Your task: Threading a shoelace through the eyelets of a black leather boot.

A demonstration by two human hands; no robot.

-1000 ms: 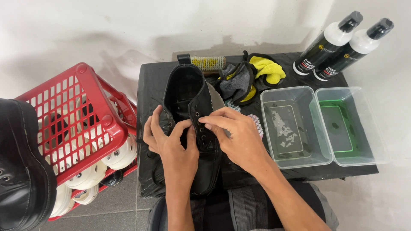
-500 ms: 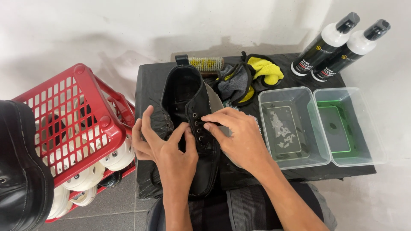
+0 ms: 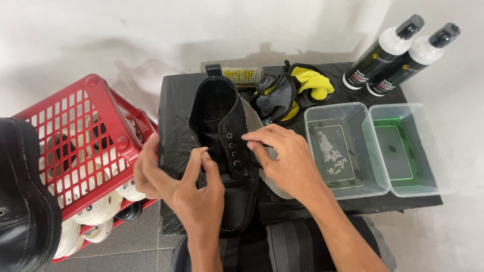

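A black lace-up shoe [image 3: 224, 116] lies on a small table covered in black sheet [image 3: 176, 95], toe toward me. My left hand [image 3: 184, 184] pinches the end of a black shoelace [image 3: 201, 150] at the shoe's left eyelet row. My right hand [image 3: 285, 158] rests on the right eyelet row, fingertips pressing the lace against the eyelets. A pale insole [image 3: 252, 118] pokes out from under the shoe's right side.
A red plastic crate [image 3: 75, 136] with white shoes stands left; a black boot [image 3: 22, 201] fills the lower left corner. Two clear tubs [image 3: 375, 148], two spray bottles [image 3: 398, 48], a brush [image 3: 243, 74] and yellow-grey cloths [image 3: 295, 90] sit at the back and right.
My left hand has moved left and down off the shoe, drawing the lace end out with it. My right hand stays on the eyelets.
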